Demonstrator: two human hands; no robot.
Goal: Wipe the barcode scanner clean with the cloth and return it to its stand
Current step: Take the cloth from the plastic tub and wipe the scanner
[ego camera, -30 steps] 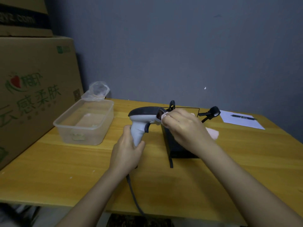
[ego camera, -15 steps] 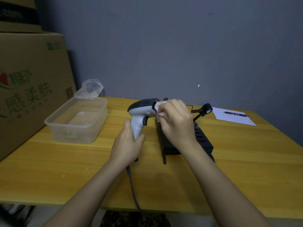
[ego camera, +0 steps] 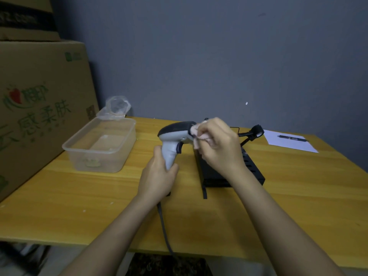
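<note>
- The black box [ego camera: 229, 172] is standing mid-bench, and the right hand [ego camera: 219, 144] is hovering over its near-left corner, blocking approach from above there.
- Left of the black box, the left hand [ego camera: 157, 178] is holding the scanner [ego camera: 175, 140] upright, closing that gap.
- Farther left of the box, a clear plastic tub [ego camera: 99, 148] is occupying the bench [ego camera: 79, 206] beside a cardboard carton [ego camera: 39, 108].
- Behind and right of the box, a black clamp arm [ego camera: 253, 134] is sticking up near a paper sheet [ego camera: 288, 143].
- Bench in front of the box is lying bare, crossed only by the scanner's cable [ego camera: 164, 232].
</note>
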